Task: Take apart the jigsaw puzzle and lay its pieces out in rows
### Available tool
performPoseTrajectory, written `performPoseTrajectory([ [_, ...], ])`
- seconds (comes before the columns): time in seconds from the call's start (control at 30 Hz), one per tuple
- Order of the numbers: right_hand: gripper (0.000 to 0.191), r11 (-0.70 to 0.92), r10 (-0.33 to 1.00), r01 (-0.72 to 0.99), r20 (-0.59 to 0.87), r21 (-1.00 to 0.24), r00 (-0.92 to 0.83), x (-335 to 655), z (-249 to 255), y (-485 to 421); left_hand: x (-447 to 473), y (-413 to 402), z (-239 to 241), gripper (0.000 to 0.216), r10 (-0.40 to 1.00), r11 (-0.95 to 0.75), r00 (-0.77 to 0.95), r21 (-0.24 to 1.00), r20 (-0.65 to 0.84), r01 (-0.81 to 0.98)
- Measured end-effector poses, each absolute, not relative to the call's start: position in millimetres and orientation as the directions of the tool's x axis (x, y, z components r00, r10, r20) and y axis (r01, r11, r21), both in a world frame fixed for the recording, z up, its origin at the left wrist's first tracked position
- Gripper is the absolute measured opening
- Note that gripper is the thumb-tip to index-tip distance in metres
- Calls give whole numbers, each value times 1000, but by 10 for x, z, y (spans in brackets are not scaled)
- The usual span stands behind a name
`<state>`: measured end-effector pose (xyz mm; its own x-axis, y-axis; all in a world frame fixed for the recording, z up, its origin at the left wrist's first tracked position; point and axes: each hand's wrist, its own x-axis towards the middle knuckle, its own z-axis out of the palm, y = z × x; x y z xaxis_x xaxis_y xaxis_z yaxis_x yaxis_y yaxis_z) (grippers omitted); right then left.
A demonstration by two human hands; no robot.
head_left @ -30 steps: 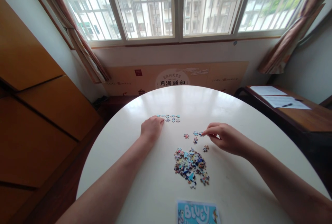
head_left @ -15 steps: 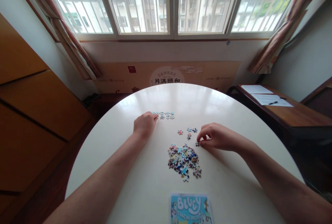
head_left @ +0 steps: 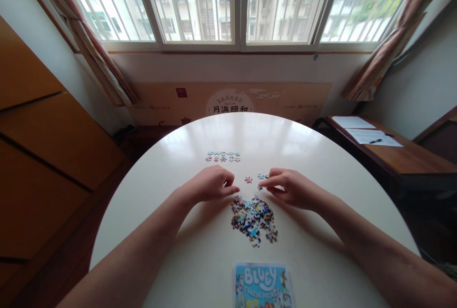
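My left hand [head_left: 216, 183] hovers at the upper left edge of a heap of jigsaw pieces [head_left: 253, 220], fingers curled but thumb and forefinger apart, nothing visible between them. Right of it, my right hand [head_left: 294, 188] has its fingertips drawn together at a small puzzle piece [head_left: 261, 186] just above the heap. Part of another blue piece [head_left: 262, 175] shows beside those fingers. A reddish piece [head_left: 248, 180] lies alone between the hands. Farther back, several sorted pieces [head_left: 223, 156] lie in two short rows.
Everything lies on a round white table [head_left: 150, 193]. A blue Bluey picture sheet or box [head_left: 263, 285] is at the near edge. Beyond stand a printed carton [head_left: 228, 101] and a barred window. A wooden desk [head_left: 421, 155] with papers is at right, an orange cabinet [head_left: 39, 165] at left.
My left hand has moved from the sorted rows toward me and right, to the heap. My right hand has shifted slightly left; the piece formerly at its fingertips no longer shows there.
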<state>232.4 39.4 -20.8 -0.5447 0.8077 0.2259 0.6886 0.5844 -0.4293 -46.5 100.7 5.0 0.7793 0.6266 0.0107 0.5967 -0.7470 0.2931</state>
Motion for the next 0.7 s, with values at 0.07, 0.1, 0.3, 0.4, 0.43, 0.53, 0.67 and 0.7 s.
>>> performPoseTrajectory([
  [0.07, 25, 579, 810, 699, 203, -418, -550, 2319, -214, 388, -459, 1003, 55, 35, 624, -740, 782, 322, -2, 591],
  [0.1, 24, 572, 816, 708, 198, -413, -543, 2322, -218, 391, -456, 1003, 50, 36, 620, -740, 784, 329, -4, 587],
  [0.3, 35, 581, 814, 712, 292, -394, -502, 2313, -256, 415, -455, 1024, -18, 35, 623, -738, 782, 328, -4, 590],
  [0.4, 42, 660, 751, 647, 364, -382, -551, 2233, -256, 376, -464, 1035, 1, 29, 643, -702, 766, 387, -15, 598],
  [0.43, 44, 679, 734, 631, 372, -374, -569, 2201, -251, 357, -468, 1037, 19, 26, 637, -690, 770, 428, -24, 584],
  [0.53, 47, 706, 708, 614, 347, -353, -615, 2126, -234, 307, -476, 1033, 81, 20, 571, -662, 819, 559, -55, 499],
  [0.67, 48, 709, 705, 617, 311, -343, -637, 2113, -231, 302, -469, 1018, 107, 20, 497, -652, 863, 616, -93, 442],
  [0.7, 47, 707, 707, 619, 313, -343, -634, 2123, -234, 310, -465, 1014, 103, 19, 492, -648, 864, 619, -106, 444],
])
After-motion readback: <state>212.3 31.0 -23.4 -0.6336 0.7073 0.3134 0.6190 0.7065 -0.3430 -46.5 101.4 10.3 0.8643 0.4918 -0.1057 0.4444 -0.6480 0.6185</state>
